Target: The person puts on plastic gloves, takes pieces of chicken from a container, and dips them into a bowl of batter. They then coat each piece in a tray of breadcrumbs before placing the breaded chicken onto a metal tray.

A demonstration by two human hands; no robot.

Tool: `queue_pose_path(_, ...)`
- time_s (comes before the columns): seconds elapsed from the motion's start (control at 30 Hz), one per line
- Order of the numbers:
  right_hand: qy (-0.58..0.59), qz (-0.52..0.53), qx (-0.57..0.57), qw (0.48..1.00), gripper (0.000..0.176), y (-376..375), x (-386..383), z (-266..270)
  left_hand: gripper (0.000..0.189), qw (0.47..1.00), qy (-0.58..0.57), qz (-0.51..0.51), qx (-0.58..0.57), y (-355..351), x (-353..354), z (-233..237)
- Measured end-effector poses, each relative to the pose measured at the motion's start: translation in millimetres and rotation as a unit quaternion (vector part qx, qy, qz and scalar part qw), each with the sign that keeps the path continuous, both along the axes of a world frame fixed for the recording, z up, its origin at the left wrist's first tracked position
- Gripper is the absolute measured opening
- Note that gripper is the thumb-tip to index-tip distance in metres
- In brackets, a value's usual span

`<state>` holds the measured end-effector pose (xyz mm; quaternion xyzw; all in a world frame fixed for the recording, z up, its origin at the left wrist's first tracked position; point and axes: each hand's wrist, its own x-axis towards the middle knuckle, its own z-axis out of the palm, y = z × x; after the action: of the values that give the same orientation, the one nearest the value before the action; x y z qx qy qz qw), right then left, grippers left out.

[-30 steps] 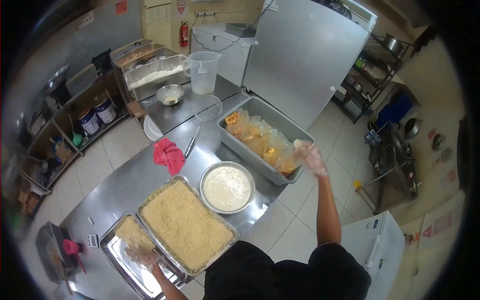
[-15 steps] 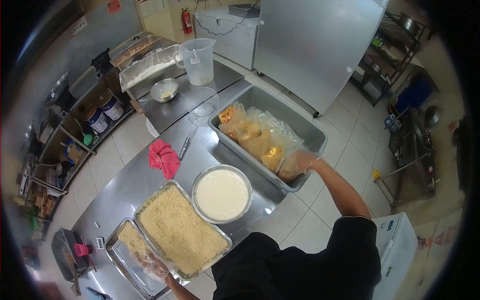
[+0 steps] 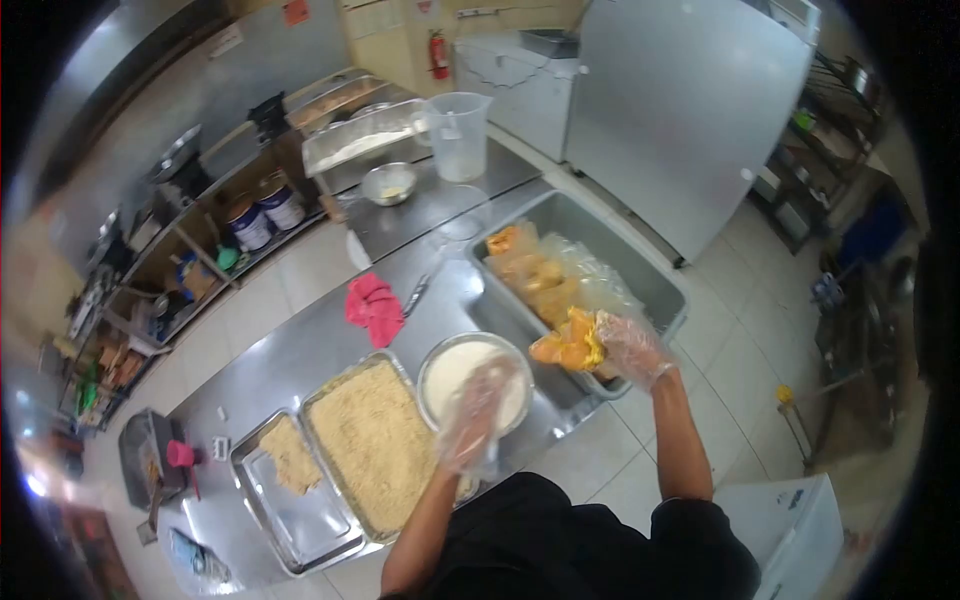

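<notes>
My right hand (image 3: 637,345), in a clear plastic glove, grips a yellow-orange marinated piece of meat (image 3: 570,342) over the near edge of the grey tub (image 3: 665,290). Inside the tub lie clear plastic bags (image 3: 545,280) with more yellow-orange pieces. My left hand (image 3: 478,410), also gloved and blurred, is above the near side of a metal bowl (image 3: 428,378) of white batter (image 3: 455,365), its fingers stretched out and holding nothing visible. Left of the bowl is a tray of crumbs (image 3: 365,430). A crumb-coated flat piece (image 3: 290,455) lies in the shallower metal tray (image 3: 320,520).
A pink cloth (image 3: 374,310) and metal tongs (image 3: 418,295) lie behind the bowl. Farther back stand a clear measuring jug (image 3: 460,140), a small metal bowl (image 3: 389,184) and a flour tray (image 3: 365,145). A small white timer (image 3: 221,447) and a pink cup (image 3: 180,454) are at left.
My right hand has lifted a marinated piece of meat out of the tub's bags. My left hand has left the crumb-coated piece and moved right, over the batter bowl. The view has shifted.
</notes>
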<state>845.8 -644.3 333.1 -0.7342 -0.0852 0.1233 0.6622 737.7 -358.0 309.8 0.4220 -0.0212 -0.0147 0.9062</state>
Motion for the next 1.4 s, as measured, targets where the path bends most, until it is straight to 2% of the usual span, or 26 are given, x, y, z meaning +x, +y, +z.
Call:
queue_pose_path(0.03,0.003,0.009,0.083,0.997,0.063,18,1,-11,0.042,0.997,0.065,-0.045,-0.016,-6,10,-8)
queue_pose_path(0.07,0.001,0.05,-0.099,0.994,0.052,49,-11,44,0.042,0.997,0.066,-0.031,-0.008,-15,14,3)
queue_pose_path(0.1,0.0,0.06,-0.091,0.994,0.052,74,-22,54,0.04,0.997,0.039,0.0,0.07,-25,20,18)
queue_pose_path(0.13,0.028,0.071,0.013,0.997,0.043,94,-35,56,0.039,0.988,0.013,0.027,0.149,-25,20,26)
queue_pose_path(0.17,0.057,0.079,0.116,0.988,0.034,106,-42,56,0.039,0.987,0.015,0.031,0.155,-19,16,26)
queue_pose_path(0.2,0.059,0.102,0.062,0.991,0.022,114,-35,38,0.038,0.983,0.042,0.059,0.171,-14,13,24)
queue_pose_path(0.23,0.06,0.104,0.065,0.991,0.022,119,-33,25,0.036,0.977,0.068,0.085,0.184,-12,11,23)
queue_pose_path(0.3,-0.011,0.092,0.062,0.994,0.025,127,-34,1,0.032,0.978,0.086,0.1,0.16,-6,4,13)
queue_pose_path(0.33,-0.063,0.096,-0.011,0.993,0.023,131,-32,1,0.032,0.961,0.122,0.098,0.227,2,0,7)
queue_pose_path(0.37,-0.059,0.1,-0.01,0.993,0.023,134,-33,2,0.032,0.938,0.156,0.095,0.293,8,-3,1)
queue_pose_path(0.4,-0.034,0.111,0.022,0.993,0.021,135,-34,5,0.032,0.937,0.162,0.098,0.293,9,-7,-6)
queue_pose_path(0.47,0.023,0.12,0.101,0.987,0.019,145,-38,6,0.032,0.966,0.175,0.171,0.086,4,-12,2)
queue_pose_path(0.5,0.026,0.125,0.1,0.987,0.019,145,-36,4,0.032,0.965,0.177,0.176,0.084,5,-13,4)
queue_pose_path(0.57,-0.034,0.142,-0.004,0.989,0.016,145,-32,0,0.032,0.97,0.128,0.173,-0.111,9,-14,6)
queue_pose_path(0.6,-0.032,0.147,-0.004,0.989,0.016,146,-31,-4,0.032,0.969,0.129,0.178,-0.112,15,-15,4)
queue_pose_path(0.67,0.085,0.151,0.102,0.98,0.022,149,-30,-9,0.033,0.975,0.068,0.168,-0.129,27,-16,-1)
queue_pose_path(0.7,0.088,0.154,0.1,0.979,0.022,147,-30,-10,0.033,0.974,0.07,0.172,-0.13,29,-16,-3)
queue_pose_path(0.8,0.085,0.198,0.081,0.973,0.023,144,-30,-2,0.032,0.965,0.115,0.213,-0.097,29,-15,-9)
queue_pose_path(0.87,0.067,0.196,0.028,0.978,0.024,146,-30,-2,0.03,0.951,0.129,0.271,0.069,25,-10,-23)
queue_pose_path(1.0,0.051,0.17,-0.043,0.983,0.026,144,-30,-15,0.034,0.929,0.112,0.33,0.121,20,-2,-44)
queue_pose_path(1.07,0.028,0.159,-0.038,0.986,0.025,143,-30,-19,0.034,0.883,0.165,0.341,0.276,24,-2,-48)
queue_pose_path(1.1,0.03,0.158,-0.038,0.986,0.025,142,-28,-25,0.034,0.883,0.166,0.34,0.277,28,-3,-50)
queue_pose_path(1.17,0.03,0.147,-0.065,0.987,0.021,141,-24,-33,0.032,0.799,0.267,0.249,0.478,36,0,-46)
queue_pose_path(1.3,-0.052,0.149,-0.1,0.982,0.02,143,-21,-35,0.032,0.822,0.254,0.248,0.444,35,5,-54)
queue_pose_path(1.37,-0.067,0.142,-0.149,0.976,0.023,146,-20,-35,0.031,0.884,0.146,0.294,0.334,31,5,-70)
queue_pose_path(1.4,-0.067,0.146,-0.149,0.976,0.023,149,-19,-34,0.031,0.883,0.147,0.297,0.334,31,7,-78)
